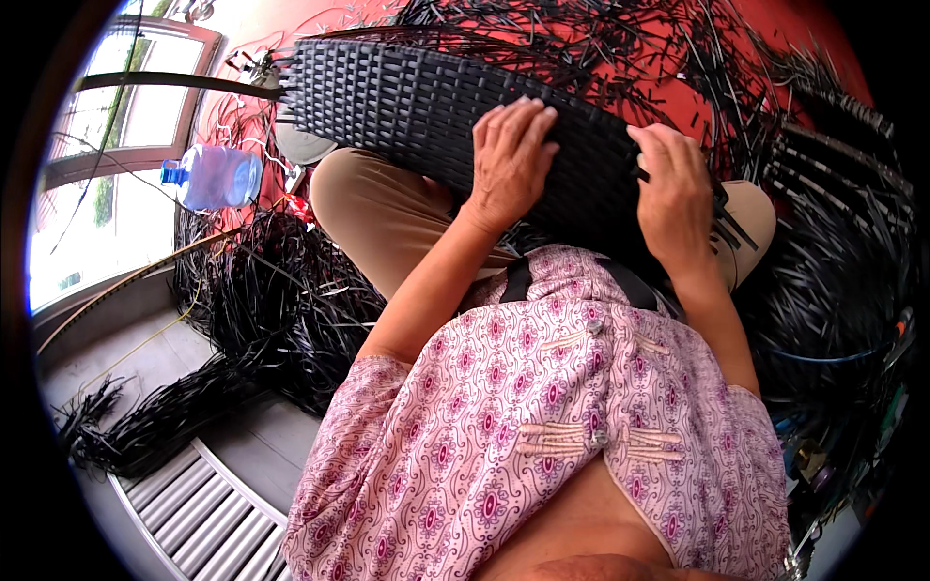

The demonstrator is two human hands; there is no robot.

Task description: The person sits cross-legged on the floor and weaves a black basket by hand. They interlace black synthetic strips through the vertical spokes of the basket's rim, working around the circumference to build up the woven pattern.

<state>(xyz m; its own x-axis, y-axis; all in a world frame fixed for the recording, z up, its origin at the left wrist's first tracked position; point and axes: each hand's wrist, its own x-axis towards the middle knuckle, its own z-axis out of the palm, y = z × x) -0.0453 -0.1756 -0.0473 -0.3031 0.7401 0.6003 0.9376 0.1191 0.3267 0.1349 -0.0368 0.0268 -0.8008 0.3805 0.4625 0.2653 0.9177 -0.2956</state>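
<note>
Across my lap lies a long panel of black plastic wicker weave (387,107), tilted down toward the right. My left hand (513,160) rests on its upper face, fingers stretched out and lying on the weave. At the panel's right end, my right hand (670,189) is closed, its fingertips curled at the edge; the thumb side and any single strip in it are hard to make out. Loose black strip ends (733,228) stick out beneath this hand, near my right knee.
Black plastic strips lie tangled on the red floor (620,68) ahead, with thick bundles (281,300) at left and more strips (823,252) at right. A blue water jug (221,177) is near the glass door (107,155). A white slatted rack (203,513) stands lower left.
</note>
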